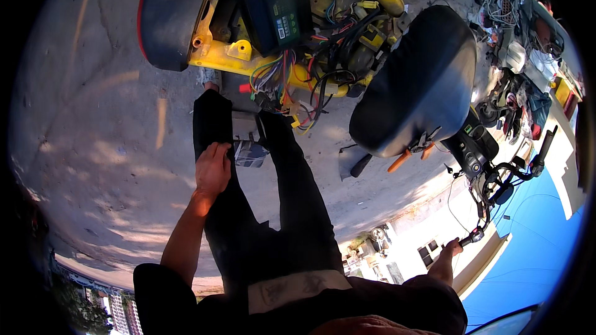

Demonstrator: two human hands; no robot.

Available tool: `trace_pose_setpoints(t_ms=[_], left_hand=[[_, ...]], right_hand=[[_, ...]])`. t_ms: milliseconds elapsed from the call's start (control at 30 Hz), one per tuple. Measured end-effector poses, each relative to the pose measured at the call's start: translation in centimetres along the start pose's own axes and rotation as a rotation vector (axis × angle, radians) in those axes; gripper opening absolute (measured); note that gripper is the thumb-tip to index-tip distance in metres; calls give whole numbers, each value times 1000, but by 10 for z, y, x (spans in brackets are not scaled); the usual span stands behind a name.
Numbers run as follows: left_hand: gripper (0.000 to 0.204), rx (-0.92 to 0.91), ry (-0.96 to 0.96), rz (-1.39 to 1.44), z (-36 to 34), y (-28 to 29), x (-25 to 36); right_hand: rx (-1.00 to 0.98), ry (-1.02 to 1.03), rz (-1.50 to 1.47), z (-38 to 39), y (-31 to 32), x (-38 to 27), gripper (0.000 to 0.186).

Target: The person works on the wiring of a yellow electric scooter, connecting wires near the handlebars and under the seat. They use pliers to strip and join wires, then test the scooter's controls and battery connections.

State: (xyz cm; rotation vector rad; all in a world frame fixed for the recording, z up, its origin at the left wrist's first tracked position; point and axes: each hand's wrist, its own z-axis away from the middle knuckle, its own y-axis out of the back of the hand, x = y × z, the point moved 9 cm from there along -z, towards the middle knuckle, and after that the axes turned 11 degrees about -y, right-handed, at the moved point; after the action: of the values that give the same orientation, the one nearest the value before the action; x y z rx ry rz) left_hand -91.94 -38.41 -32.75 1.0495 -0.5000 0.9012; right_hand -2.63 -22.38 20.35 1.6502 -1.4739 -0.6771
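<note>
My left hand (213, 167) rests on my left leg by the knee, its fingers loosely bent over the black trousers; I see nothing in it. Out to the right, my right hand (453, 249) is closed round the end grip of a handlebar (475, 235). The handlebar belongs to a scooter with a yellow frame (226, 57) and a black seat (419, 87). Coloured wires (287, 80) and loose connectors hang out over the frame in front of my legs. A black box with a label (279, 6) stands in the frame.
Orange-handled pliers (410, 154) lie by the near end of the seat. A black-handled tool (360, 165) is beside them. At far right, cables and parts (503, 9) are piled up. A rounded dark cover with a red edge (177, 18) sits at the frame's left end.
</note>
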Motion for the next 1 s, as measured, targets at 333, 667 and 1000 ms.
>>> trace_pose_setpoints(t_ms=[333, 667, 1000], left_hand=[[31, 48, 25, 5, 2, 17, -13], [31, 190, -185, -29, -35, 90, -21], [38, 317, -394, -113, -66, 91, -4]], right_hand=[[89, 61, 4, -50, -10, -3, 60], [181, 337, -43, -60, -23, 21, 74], [182, 108, 147, -66, -24, 19, 64]])
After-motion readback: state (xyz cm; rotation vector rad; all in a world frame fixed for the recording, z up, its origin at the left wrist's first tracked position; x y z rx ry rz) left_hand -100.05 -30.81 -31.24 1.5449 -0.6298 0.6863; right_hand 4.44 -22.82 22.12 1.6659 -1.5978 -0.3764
